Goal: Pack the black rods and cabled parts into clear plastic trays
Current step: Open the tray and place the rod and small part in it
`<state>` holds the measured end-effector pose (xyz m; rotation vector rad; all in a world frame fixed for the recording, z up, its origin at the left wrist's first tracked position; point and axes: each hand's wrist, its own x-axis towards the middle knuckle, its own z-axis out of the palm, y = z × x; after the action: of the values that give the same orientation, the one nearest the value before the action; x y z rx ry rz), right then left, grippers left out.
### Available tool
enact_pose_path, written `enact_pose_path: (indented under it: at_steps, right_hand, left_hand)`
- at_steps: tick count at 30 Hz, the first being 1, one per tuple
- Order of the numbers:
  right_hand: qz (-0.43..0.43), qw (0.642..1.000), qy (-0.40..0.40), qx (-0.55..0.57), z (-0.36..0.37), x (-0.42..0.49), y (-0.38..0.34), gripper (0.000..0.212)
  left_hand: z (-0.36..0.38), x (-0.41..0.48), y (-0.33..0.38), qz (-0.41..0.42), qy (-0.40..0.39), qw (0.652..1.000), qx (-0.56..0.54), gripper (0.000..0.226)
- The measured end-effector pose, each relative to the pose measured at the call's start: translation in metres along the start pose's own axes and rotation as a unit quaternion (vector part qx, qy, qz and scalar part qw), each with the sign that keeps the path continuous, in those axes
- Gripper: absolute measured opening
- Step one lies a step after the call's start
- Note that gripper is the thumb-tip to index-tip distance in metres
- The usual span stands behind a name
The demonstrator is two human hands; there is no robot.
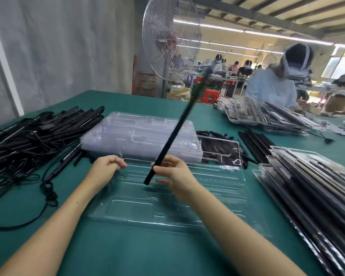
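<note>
The right hand [173, 172] gripped a black rod [179, 126] near its lower end, above the clear plastic tray [147, 212] at centre frame. The rod's upper end was motion-blurred. The left hand [106, 168] pinched the tray's far rim with curled fingers. The cabled parts [34, 134] at left were cut off by the frame edge.

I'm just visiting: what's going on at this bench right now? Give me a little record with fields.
Right hand: grips a black rod near its lower end, tilted upward
Left hand: pinches far edge of the clear tray
Tray state: flat on green table, slots empty
Left side: pile of cabled parts
Behind tray: stack of empty trays
Right side: filled trays, stacked
</note>
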<state>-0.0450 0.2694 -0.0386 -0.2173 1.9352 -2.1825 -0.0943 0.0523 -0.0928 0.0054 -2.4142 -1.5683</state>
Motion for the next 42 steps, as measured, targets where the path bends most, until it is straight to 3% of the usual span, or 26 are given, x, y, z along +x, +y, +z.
enact_pose_path:
  at_steps: [4,9,13,15,19,24,26,29,33,37,42]
  right_hand:
    - [-0.041,0.996,0.083,-0.001,0.019,0.014,0.012,0.031]
    - [-0.006,0.998,0.060,0.014,0.029,0.021,0.013,0.027]
    - [0.020,0.998,0.052,0.005,0.033,0.024,0.009,0.029]
    - [0.030,0.999,0.045,0.003,0.033,0.023,0.008,0.027]
    - [0.060,0.996,0.040,0.061,0.024,0.015,-0.001,0.016]
    - [0.061,0.960,0.257,0.094,-0.042,0.000,-0.026,0.033]
    - [0.060,0.934,0.334,0.111,-0.077,-0.012,-0.032,0.028]
    - [0.061,0.914,0.385,0.116,-0.120,-0.031,-0.036,0.014]
    - [0.062,0.896,0.441,-0.008,-0.157,-0.054,-0.038,0.017]
    - [0.080,0.914,0.335,-0.216,-0.166,-0.066,-0.026,0.012]
    - [0.055,0.879,0.282,-0.381,-0.165,-0.064,-0.013,0.017]
  left_hand:
    - [0.000,-0.005,0.004,0.013,-0.038,0.999,-0.016,0.031]
    - [-0.005,-0.013,0.012,0.084,-0.137,0.987,-0.016,0.004]
    - [-0.009,-0.012,0.012,0.111,-0.132,0.985,-0.013,0.004]
    - [-0.009,-0.010,0.009,0.114,-0.127,0.985,0.005,0.018]
    - [-0.013,-0.008,0.005,0.068,-0.100,0.992,0.023,0.022]
    - [-0.019,-0.009,0.008,0.044,-0.114,0.992,0.027,0.015]
    - [-0.019,-0.009,0.008,0.045,-0.113,0.992,0.028,0.016]
    - [-0.019,-0.010,0.008,0.055,-0.119,0.991,0.035,0.018]
    - [-0.016,-0.011,0.009,0.078,-0.134,0.987,0.054,0.018]
    - [-0.013,-0.013,0.011,0.078,-0.115,0.989,0.054,0.014]
    - [-0.010,-0.015,0.009,0.072,-0.096,0.992,0.040,0.014]
